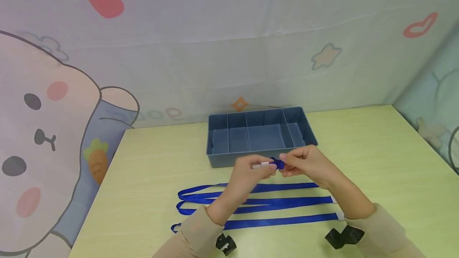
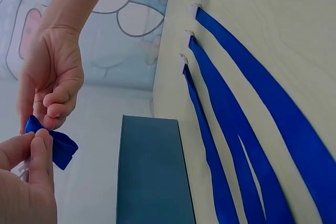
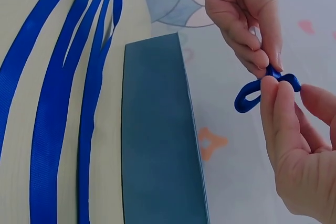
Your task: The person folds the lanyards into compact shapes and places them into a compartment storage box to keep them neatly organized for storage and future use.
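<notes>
Both hands meet over the table, in front of a divided tray, around a bundled blue ribbon lanyard (image 1: 277,163). My left hand (image 1: 250,171) pinches the bundle between thumb and fingers, and a white end piece (image 1: 260,165) pokes out of that grip. In the right wrist view the ribbon (image 3: 247,98) shows a loop hanging out to one side. My right hand (image 1: 306,165) holds its fingers at the other side of the bundle, with the thumb and fingertips on the ribbon. Several flat blue lanyards (image 1: 283,201) lie below the hands, partly hidden by the left forearm.
The blue-grey tray (image 1: 229,160) with several compartments stands at the back of the pale table (image 1: 150,174). White clips (image 1: 340,215) end the lanyards on the right. A printed cloth (image 1: 201,43) hangs behind. Each wrist carries a black camera mount (image 1: 345,237).
</notes>
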Demonstrator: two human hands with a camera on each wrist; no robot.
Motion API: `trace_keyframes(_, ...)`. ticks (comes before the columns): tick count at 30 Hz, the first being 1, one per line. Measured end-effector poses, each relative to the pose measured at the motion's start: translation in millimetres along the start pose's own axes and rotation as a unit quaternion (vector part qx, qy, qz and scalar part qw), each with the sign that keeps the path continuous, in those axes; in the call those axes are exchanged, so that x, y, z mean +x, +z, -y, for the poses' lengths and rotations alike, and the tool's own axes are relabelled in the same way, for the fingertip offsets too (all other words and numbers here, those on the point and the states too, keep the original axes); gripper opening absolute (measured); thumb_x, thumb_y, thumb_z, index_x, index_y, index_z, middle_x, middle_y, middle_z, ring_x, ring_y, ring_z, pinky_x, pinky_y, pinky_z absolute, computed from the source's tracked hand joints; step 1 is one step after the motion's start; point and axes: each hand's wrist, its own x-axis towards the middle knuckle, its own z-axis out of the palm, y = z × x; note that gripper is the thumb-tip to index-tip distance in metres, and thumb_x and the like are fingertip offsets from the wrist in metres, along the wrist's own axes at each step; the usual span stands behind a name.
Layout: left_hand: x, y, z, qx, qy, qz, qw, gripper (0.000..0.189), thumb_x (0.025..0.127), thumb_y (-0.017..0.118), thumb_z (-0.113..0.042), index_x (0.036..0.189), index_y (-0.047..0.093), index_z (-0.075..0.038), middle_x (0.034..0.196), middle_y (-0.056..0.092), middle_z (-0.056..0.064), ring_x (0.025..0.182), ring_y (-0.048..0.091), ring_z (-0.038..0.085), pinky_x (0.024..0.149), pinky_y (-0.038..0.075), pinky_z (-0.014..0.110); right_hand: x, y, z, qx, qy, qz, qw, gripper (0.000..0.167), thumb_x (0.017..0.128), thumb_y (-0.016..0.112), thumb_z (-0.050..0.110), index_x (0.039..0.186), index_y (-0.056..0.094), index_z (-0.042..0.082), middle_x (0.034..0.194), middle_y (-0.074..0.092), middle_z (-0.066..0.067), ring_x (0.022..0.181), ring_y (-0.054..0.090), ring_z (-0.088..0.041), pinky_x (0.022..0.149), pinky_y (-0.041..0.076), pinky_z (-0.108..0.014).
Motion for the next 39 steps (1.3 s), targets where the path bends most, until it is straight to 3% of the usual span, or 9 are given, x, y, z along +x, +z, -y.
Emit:
trace_keyframes(5,2.1,-1.3,2.5,-0.011,-0.006,-0.009,0.9999,0.021,0.086,0.067,-0.011,0.101,0.069,0.003,0.093,0.065,0.012,0.080,0.066,0.019,0.078,0.055,0.034,1.0,-3,-4,0.027,-0.015,0.035,0.9989,0.034,0.092,0.060,0.015,0.104,0.061,-0.018,0.082,0.069,-0.009,0.076,0.068,-0.020,0.074,0.055,-0.031)
trace_keyframes(9,2.6,-1.8,2.3,-0.017,-0.009,-0.011,0.9998,0.021,0.086,0.067,-0.011,0.102,0.068,0.003,0.093,0.066,0.012,0.082,0.066,0.019,0.078,0.055,0.034,1.9,-3,-7,0.026,-0.032,0.037,0.9985,0.033,0.090,0.063,0.012,0.105,0.061,-0.017,0.085,0.070,-0.009,0.078,0.068,-0.020,0.076,0.054,-0.033)
trace_keyframes(15,2.0,-1.6,0.7,-0.019,-0.011,-0.013,0.9997,0.022,0.087,0.066,-0.010,0.104,0.068,0.004,0.096,0.065,0.012,0.085,0.067,0.021,0.080,0.054,0.034,3.0,4,-7,-0.007,-0.053,-0.015,0.9985,0.031,0.085,0.068,0.013,0.100,0.065,-0.014,0.083,0.070,-0.012,0.075,0.067,-0.023,0.074,0.056,-0.032)
trace_keyframes(21,1.3,-0.8,-3.3,-0.042,-0.003,-0.013,0.9990,0.024,0.087,0.066,-0.008,0.105,0.066,0.007,0.098,0.065,0.015,0.087,0.066,0.023,0.082,0.053,0.036,2.4,13,-5,-0.035,-0.082,-0.069,0.9936,0.026,0.084,0.070,0.013,0.094,0.068,-0.010,0.085,0.067,-0.023,0.070,0.066,-0.023,0.070,0.056,-0.032)
trace_keyframes(27,1.5,0.6,-6.2,-0.023,-0.012,-0.031,0.9992,0.026,0.084,0.071,-0.016,0.102,0.069,0.001,0.097,0.062,0.009,0.085,0.062,0.020,0.078,0.054,0.035,3.0,18,-6,-0.066,-0.109,-0.105,0.9863,0.020,0.083,0.071,0.013,0.091,0.071,-0.005,0.083,0.068,-0.019,0.068,0.065,-0.022,0.066,0.056,-0.033)
trace_keyframes(32,2.7,0.6,-4.1,-0.025,-0.019,-0.035,0.9989,0.025,0.083,0.072,-0.017,0.100,0.070,0.002,0.096,0.063,0.008,0.082,0.062,0.019,0.078,0.054,0.037,3.7,19,-6,-0.077,-0.102,-0.112,0.9855,0.021,0.081,0.073,0.015,0.090,0.071,-0.004,0.081,0.069,-0.013,0.070,0.064,-0.026,0.064,0.056,-0.034)
trace_keyframes(39,1.0,-2.4,-1.9,-0.027,-0.022,-0.011,0.9993,0.024,0.085,0.069,-0.013,0.102,0.068,0.004,0.095,0.065,0.010,0.084,0.065,0.021,0.081,0.054,0.035,3.0,11,-5,-0.050,-0.055,-0.091,0.9931,0.024,0.078,0.076,0.016,0.089,0.070,-0.005,0.076,0.068,-0.008,0.070,0.062,-0.030,0.064,0.055,-0.037)
